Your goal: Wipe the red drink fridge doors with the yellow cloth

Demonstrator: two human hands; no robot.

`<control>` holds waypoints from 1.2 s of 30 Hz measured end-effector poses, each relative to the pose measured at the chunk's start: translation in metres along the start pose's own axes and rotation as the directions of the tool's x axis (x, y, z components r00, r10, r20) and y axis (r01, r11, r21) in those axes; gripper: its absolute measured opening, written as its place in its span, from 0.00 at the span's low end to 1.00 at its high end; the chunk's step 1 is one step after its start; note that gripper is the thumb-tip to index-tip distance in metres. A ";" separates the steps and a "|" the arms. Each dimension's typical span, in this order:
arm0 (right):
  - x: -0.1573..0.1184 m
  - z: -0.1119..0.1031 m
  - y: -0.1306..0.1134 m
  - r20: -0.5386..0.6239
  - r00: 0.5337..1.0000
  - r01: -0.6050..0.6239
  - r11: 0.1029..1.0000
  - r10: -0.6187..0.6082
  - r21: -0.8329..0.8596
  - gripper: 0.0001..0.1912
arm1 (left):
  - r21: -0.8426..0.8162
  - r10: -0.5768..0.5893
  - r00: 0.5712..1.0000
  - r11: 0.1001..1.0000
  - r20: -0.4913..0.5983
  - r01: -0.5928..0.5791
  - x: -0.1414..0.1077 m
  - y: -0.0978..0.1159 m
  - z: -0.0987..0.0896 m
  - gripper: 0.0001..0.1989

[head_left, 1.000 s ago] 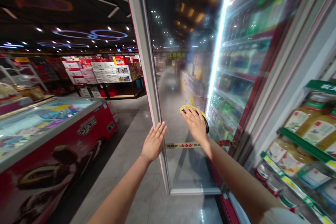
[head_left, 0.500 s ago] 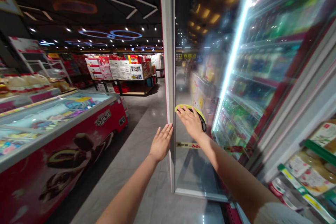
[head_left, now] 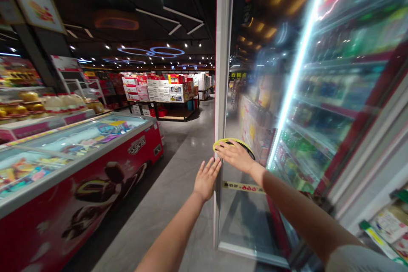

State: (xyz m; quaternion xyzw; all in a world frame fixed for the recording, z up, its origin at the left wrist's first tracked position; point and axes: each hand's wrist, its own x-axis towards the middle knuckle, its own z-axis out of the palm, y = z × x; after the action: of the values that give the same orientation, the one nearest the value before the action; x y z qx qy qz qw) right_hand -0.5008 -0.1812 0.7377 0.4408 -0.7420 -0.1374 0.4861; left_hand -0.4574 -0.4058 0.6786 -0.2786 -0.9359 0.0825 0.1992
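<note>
An upright glass cooler door [head_left: 245,225] with a pale metal frame [head_left: 223,72] stands swung out in front of me. My right hand [head_left: 237,156] lies over an oval yellow-rimmed black pad [head_left: 247,148] and holds it against the glass. The left end of this pad overlaps the door's outer frame; my palm hides much of it. Just below and left, my left hand [head_left: 206,178] has its fingers stretched out, with the fingertips at the frame's edge. Nothing is in that hand. A printed strip [head_left: 244,187] runs across the glass under my right hand.
A red chest freezer [head_left: 105,191] with packaged goods stands along the left. Stacked boxes [head_left: 159,89] sit on a display table farther off. At right are lit cooler shelves [head_left: 331,106] of drinks and jars on a green-edged shelf [head_left: 379,238]. Grey floor [head_left: 165,204] lies between.
My right hand and the pad have slid left on the glass to the door's outer frame. My left hand's fingers have spread slightly. The view has turned a little left.
</note>
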 end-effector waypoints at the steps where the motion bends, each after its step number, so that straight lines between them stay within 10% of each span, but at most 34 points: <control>1: 0.004 0.002 0.001 -0.003 0.999 0.037 0.999 -0.037 -0.012 0.21 | 0.001 0.003 1.000 1.000 0.006 -0.003 -0.001 -0.001 -0.001 0.44; 7: 0.018 -0.001 0.025 0.020 0.982 0.189 0.980 -0.188 -0.055 0.20 | -0.008 0.012 0.999 1.000 0.037 -0.011 -0.007 0.000 -0.013 0.44; 11: 0.037 -0.016 0.047 0.000 1.000 0.026 0.992 -0.026 -0.126 0.23 | -0.004 0.018 1.000 1.000 0.012 -0.018 -0.006 0.002 -0.016 0.42; 22: 0.022 -0.018 0.015 0.300 0.952 -0.112 0.977 0.053 0.182 0.29 | 0.023 0.111 0.981 0.994 -0.161 -0.109 -0.013 0.006 -0.010 0.40; 29: 0.086 -0.050 0.085 -0.058 0.920 -0.391 0.920 0.389 -0.026 0.29 | 0.000 0.087 0.968 0.996 -0.237 -0.089 0.008 -0.002 -0.041 0.41; 36: 0.010 0.002 -0.014 -0.097 0.870 -0.492 0.865 0.484 -0.095 0.28 | 0.010 0.110 0.935 0.994 -0.337 -0.113 0.005 -0.004 -0.053 0.45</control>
State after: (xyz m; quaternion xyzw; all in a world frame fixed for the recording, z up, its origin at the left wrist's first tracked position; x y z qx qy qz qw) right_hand -0.4961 -0.1977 0.7340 0.2141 -0.8027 -0.0373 0.5554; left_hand -0.4411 -0.4044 0.7290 -0.3423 -0.8710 0.0405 0.3502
